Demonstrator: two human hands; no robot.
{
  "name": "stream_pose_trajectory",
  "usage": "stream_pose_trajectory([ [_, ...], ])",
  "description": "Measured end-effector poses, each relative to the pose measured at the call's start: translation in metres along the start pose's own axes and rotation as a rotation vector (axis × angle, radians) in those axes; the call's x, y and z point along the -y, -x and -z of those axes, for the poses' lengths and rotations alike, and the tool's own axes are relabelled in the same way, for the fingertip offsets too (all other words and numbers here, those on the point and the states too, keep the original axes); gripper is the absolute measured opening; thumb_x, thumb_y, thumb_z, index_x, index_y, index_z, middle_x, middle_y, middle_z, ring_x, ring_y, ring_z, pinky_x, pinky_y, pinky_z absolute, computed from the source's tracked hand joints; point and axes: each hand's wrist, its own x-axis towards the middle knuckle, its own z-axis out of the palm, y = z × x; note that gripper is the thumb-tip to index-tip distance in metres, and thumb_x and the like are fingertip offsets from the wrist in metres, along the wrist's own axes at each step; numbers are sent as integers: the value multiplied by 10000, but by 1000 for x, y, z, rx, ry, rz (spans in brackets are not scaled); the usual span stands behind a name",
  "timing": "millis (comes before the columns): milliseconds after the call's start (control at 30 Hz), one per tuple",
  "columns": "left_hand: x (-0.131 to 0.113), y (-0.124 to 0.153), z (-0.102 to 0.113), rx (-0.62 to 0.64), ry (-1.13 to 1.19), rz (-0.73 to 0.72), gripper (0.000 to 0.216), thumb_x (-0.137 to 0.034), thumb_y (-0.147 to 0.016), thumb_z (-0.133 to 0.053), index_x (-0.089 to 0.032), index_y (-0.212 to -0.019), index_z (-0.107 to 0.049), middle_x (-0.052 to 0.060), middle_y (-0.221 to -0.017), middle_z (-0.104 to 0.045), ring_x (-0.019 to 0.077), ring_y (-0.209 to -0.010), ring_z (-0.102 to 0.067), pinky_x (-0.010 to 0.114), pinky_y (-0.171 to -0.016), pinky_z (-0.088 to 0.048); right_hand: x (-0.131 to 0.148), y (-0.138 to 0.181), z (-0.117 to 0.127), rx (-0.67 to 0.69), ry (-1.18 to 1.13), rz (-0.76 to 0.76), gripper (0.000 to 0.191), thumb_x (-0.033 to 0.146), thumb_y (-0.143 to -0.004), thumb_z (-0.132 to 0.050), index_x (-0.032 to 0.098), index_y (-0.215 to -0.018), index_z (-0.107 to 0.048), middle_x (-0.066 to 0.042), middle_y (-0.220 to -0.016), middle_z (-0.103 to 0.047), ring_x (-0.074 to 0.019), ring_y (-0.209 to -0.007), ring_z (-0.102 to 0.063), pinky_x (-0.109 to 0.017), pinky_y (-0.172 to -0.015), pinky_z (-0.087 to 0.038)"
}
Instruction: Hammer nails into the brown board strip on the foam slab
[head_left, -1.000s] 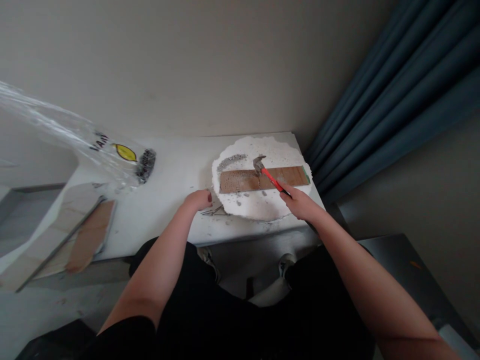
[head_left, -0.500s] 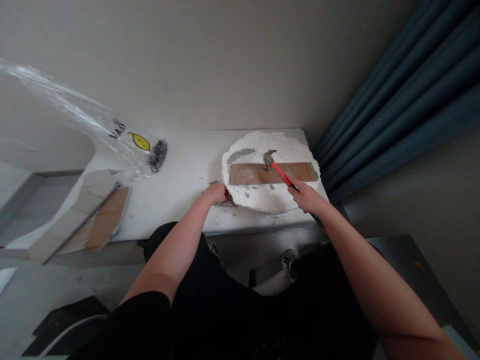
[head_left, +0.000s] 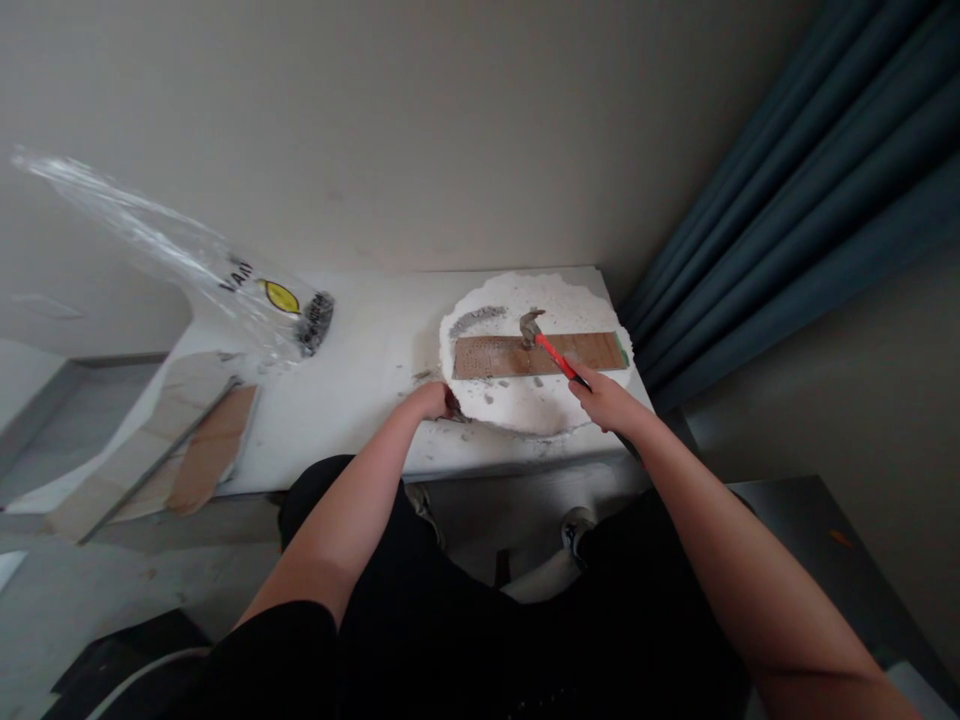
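My right hand [head_left: 606, 398] is wrapped round the red and black handle of a claw hammer [head_left: 553, 352]. The hammer's head rests on or just above a brown wooden strip [head_left: 581, 352], which lies across a rough-edged white slab [head_left: 517, 408]. Small grey fragments [head_left: 480, 318] are scattered over the slab. At the slab's left edge my left hand [head_left: 433, 400] is closed low against the table. Its fingertips are turned away, and some small dark bits show beside them; what it grips, if anything, I cannot make out.
The slab sits on a white table [head_left: 367, 390] against a wall. A clear plastic bag [head_left: 247, 290] with dark contents stands at the left, near several boards [head_left: 214, 450] overhanging the table edge. A blue curtain [head_left: 795, 180] hangs at the right, above a dark surface [head_left: 795, 530].
The view has shifted slightly, so the table sits a little lower in the picture. Both hands and the hammer stay in nearly the same places relative to the slab.
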Motion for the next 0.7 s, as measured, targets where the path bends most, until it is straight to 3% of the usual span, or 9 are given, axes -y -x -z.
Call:
stream_pose_trajectory([
  [133,-4,5,9,-15,-77,40,160,-182,-568,-748,-197,-722,-707,35,-750,-738,225,-764,-676,321,-752,-504,-5,-2,-1,-2,-26,-5,602,311,-1022,-446,205,-1614,-429,-112,-1004,-764,-225,-790,-712,-376,-766,-611],
  [267,-4,20,44,-42,-164,65,109,-150,-581,-715,-220,-599,-634,29,-687,-695,222,-706,-643,325,-691,-476,-10,-4,1,24,-39,-7,593,328,-1019,-456,211,-1601,-452,-104,-958,-768,-188,-640,-677,-317,-615,-597],
  [367,-7,32,76,-144,-74,71,107,-163,-614,-724,-231,-620,-641,-5,-666,-682,197,-670,-631,309,-663,-468,-10,-4,4,33,-43,-6,602,341,-1025,-458,224,-1615,-430,-126,-1074,-771,-181,-634,-677,-288,-552,-574],
  [467,-22,38,95,-220,74,-10,98,-196,-633,-737,-228,-682,-659,-10,-676,-682,180,-655,-627,297,-639,-469,-8,-4,6,38,-41,3,599,342,-1030,-461,251,-1621,-418,-141,-1275,-731,-191,-687,-700,-320,-616,-602],
  [567,-55,32,94,-326,203,-142,66,-213,-673,-697,-220,-708,-642,-2,-685,-666,163,-662,-612,296,-652,-475,-9,-6,7,30,-39,39,568,334,-1035,-461,268,-1600,-455,-131,-1379,-688,-232,-833,-743,-387,-771,-627],
  [700,-102,8,71,-413,226,-202,103,-170,-663,-652,-218,-728,-589,3,-714,-654,172,-685,-608,315,-680,-485,-15,-8,5,0,-12,78,551,308,-1022,-505,238,-1568,-502,-132,-1374,-695,-290,-1093,-724,-479,-980,-576],
])
